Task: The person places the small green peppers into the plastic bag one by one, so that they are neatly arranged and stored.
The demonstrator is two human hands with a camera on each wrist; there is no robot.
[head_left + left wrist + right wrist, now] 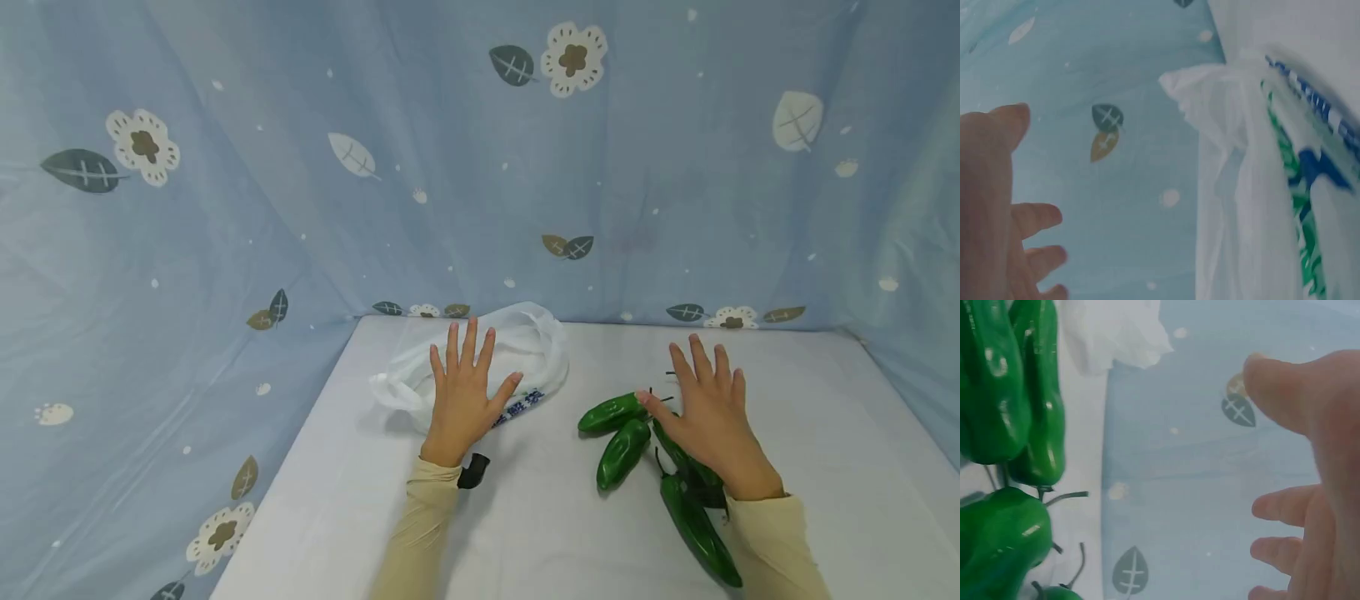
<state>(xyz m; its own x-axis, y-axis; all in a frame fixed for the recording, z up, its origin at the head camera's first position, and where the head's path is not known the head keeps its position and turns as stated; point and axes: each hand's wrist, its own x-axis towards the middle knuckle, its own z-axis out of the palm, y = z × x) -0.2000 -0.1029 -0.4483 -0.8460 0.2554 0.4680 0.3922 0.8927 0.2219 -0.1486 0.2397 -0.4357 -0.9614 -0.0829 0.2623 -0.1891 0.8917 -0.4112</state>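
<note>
My left hand is held up with its fingers straight and spread, in front of a white plastic bag. In the left wrist view the crumpled bag carries blue and green print, and the hand is apart from it. On the right, my right hand is raised with spread fingers over several glossy green chili peppers and partly hides them. In the right wrist view the peppers, with thin stems, lie to one side of the hand. Neither hand holds anything.
A white table bears the bag at its back left and the peppers right of centre. Blue curtain cloth with leaves and flowers surrounds the back and sides. A small black piece shows beside the left wrist.
</note>
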